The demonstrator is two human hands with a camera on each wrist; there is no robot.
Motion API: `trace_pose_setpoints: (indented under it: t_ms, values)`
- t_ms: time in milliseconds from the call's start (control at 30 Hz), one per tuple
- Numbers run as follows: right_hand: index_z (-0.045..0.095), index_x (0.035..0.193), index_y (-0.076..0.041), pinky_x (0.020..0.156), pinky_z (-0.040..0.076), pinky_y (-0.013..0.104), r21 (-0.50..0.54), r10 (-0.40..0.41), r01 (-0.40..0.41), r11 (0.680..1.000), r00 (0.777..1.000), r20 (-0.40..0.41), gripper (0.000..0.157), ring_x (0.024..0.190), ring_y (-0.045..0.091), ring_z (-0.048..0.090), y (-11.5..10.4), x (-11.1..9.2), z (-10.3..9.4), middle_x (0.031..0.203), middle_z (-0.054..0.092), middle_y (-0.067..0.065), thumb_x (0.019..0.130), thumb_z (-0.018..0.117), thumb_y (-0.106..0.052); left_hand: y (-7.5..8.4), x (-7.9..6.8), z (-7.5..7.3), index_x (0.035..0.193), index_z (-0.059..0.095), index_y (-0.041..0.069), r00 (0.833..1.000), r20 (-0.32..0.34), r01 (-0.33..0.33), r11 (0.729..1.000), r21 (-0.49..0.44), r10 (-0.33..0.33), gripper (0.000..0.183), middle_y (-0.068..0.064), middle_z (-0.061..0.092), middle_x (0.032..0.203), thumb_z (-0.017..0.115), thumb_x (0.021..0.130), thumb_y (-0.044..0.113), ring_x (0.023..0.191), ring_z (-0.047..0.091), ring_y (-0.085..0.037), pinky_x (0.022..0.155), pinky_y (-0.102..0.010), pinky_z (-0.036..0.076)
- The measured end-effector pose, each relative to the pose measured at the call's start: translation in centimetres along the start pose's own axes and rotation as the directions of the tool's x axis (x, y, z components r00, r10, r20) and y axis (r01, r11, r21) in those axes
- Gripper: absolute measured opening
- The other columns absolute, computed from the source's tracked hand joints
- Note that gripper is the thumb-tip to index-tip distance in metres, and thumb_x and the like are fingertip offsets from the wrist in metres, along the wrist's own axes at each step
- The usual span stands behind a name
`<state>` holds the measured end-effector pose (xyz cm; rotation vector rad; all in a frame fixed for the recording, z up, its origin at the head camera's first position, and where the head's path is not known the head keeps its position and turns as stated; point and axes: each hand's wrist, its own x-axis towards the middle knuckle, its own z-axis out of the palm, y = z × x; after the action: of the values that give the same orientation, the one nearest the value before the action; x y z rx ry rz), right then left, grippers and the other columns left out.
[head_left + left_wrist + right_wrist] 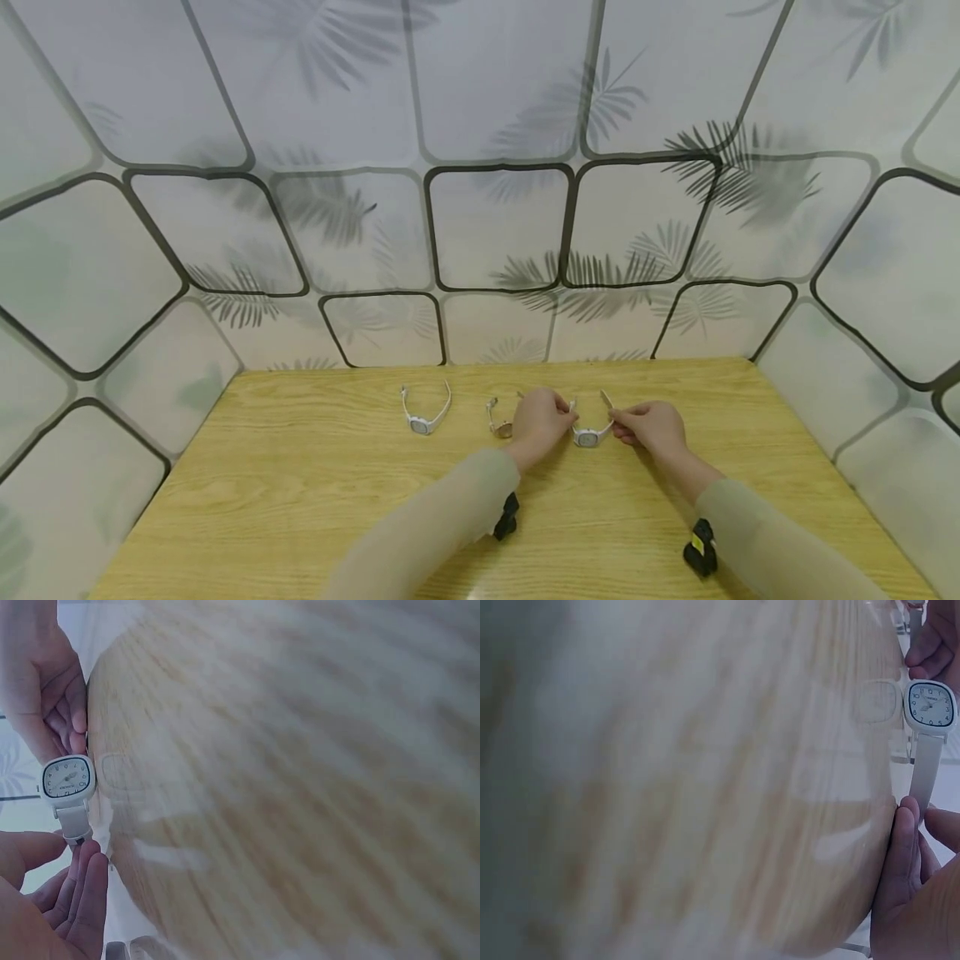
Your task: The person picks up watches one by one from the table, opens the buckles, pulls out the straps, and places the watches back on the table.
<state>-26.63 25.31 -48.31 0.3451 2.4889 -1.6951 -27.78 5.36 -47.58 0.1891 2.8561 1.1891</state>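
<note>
A white wristwatch stands on its edge on the table, its square dial facing me and its strap ends pointing back. My left hand pinches one side of its strap between thumb and fingers. On the other side, my right hand pinches the longer strap end. Both wrist views show the white watch's dial with numerals and hands, and the right wrist view shows its strap between thumb and fingertips. A brownish-dial watch with a pale strap sits just left of my left hand, partly hidden by it.
Another white watch stands farther left, its strap spread in a U shape. The glossy wood-grain table ends at a patterned cloth wall behind the watches. Black wrist devices hang under both sleeves.
</note>
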Motion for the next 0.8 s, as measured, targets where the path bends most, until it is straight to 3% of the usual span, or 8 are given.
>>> trace_pose_setpoints:
  t_ms: [367,800]
  values:
    - [0.074,0.112,0.018,0.056,0.060,0.018,-0.054,-0.030,0.029,0.998,0.999,-0.014,0.034,0.057,0.002,0.070,-0.16,0.68,0.27,0.068,0.077,-0.001,0.102,0.073,-0.014,-0.08,0.38,-0.07,0.094,0.083,0.012,1.000,-0.009,0.021,1.000,0.012,-0.020,0.013,0.000,0.081,0.092,0.084,0.094,0.025,0.076,0.070,-0.009,0.064,-0.023,0.056]
    - [0.070,0.118,0.021,0.061,0.062,0.017,0.015,-0.011,0.011,1.000,1.000,-0.012,0.038,0.062,0.001,0.070,-0.56,0.48,0.18,0.071,0.076,-0.003,0.102,0.073,-0.013,0.22,0.42,-0.44,0.095,0.082,0.010,1.000,0.006,0.009,1.000,-0.013,-0.009,0.014,-0.001,0.081,0.094,0.083,0.095,0.024,0.074,0.067,-0.008,0.064,-0.024,0.055]
